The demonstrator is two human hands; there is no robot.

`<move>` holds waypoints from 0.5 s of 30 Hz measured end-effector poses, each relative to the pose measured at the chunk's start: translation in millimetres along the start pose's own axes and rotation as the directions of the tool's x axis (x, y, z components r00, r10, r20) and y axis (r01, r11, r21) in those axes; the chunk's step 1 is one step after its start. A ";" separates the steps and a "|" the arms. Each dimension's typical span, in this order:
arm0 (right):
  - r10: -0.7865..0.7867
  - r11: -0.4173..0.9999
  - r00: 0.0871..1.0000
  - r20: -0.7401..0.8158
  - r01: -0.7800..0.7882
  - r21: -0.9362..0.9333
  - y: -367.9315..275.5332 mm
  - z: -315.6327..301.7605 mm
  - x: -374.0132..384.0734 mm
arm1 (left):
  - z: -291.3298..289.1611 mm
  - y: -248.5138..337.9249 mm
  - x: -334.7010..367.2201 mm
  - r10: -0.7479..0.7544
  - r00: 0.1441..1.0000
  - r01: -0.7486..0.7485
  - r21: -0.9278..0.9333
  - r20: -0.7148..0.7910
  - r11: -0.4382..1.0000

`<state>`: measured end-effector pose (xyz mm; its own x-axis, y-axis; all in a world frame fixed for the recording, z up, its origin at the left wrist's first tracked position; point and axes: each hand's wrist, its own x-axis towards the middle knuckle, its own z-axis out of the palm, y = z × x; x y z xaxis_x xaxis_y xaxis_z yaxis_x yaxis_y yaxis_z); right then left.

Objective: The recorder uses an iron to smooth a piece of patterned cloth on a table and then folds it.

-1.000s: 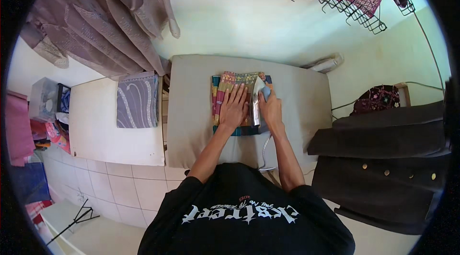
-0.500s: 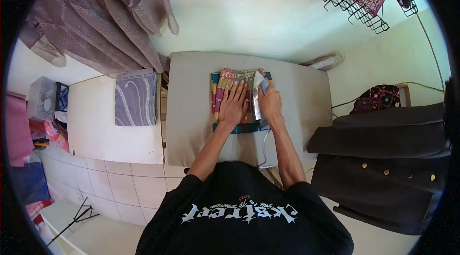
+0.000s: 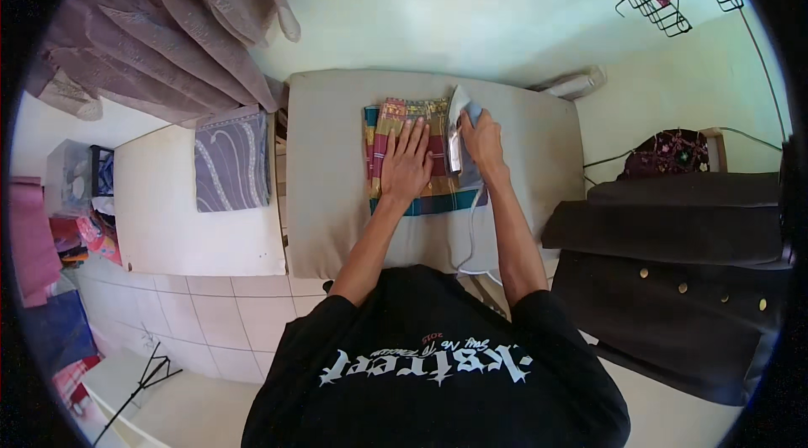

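A folded plaid cloth (image 3: 436, 191) in maroon, gold and teal lies on the grey padded ironing surface (image 3: 332, 196). My left hand (image 3: 406, 164) rests flat on the cloth with its fingers stretched toward the far edge. In my right hand (image 3: 482, 143) is a clothes iron (image 3: 455, 145), gripped by its bluish handle. The iron stands over the cloth's right side, its pointed end toward the wall; my hand hides part of its body. A pale cord (image 3: 471, 238) runs from it down toward my body.
On the white table (image 3: 160, 229) at left lies a folded grey-purple cloth (image 3: 231, 160). Purple curtains (image 3: 168, 44) hang at the upper left. Dark garments with gold buttons (image 3: 665, 280) are at the right. A black wire rack (image 3: 623, 6) holding fabrics hangs above.
The iron in my right hand has shifted slightly right across the cloth, toward its right edge. My left hand stays on the cloth. The whole view has shifted a little.
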<state>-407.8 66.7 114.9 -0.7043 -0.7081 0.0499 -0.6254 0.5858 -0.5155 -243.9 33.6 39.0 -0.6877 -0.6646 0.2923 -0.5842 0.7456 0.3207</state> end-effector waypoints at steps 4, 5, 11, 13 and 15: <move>-0.030 1.000 0.986 0.162 0.029 0.008 14.6 -8.0 -60.4 | 2.1 -3.7 -0.8 -0.017 1.000 0.017 -0.011 0.023 1.000; -0.008 1.000 0.978 0.208 0.007 0.006 17.7 -13.1 -73.0 | 0.9 -2.3 -0.4 -0.005 1.000 0.005 -0.005 0.019 1.000; -0.001 0.998 0.939 0.345 0.025 -0.064 46.0 -34.2 -46.1 | -8.8 -9.1 -4.4 0.046 0.998 -0.044 -0.065 0.031 0.997; -0.130 0.972 0.849 0.513 0.212 -0.105 51.6 -47.9 -39.1 | -18.1 -22.2 -16.6 0.057 0.996 -0.048 -0.128 0.066 0.991; -0.193 0.952 0.848 0.494 0.284 -0.115 59.1 -52.7 -48.7 | -33.7 -31.9 -34.9 0.026 1.000 -0.025 -0.113 0.009 0.993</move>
<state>-428.1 156.6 127.1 -0.3101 -0.9082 -0.2812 -0.8342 0.4018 -0.3777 -186.8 31.3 48.9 -0.7065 -0.6446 0.2920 -0.5147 0.7513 0.4132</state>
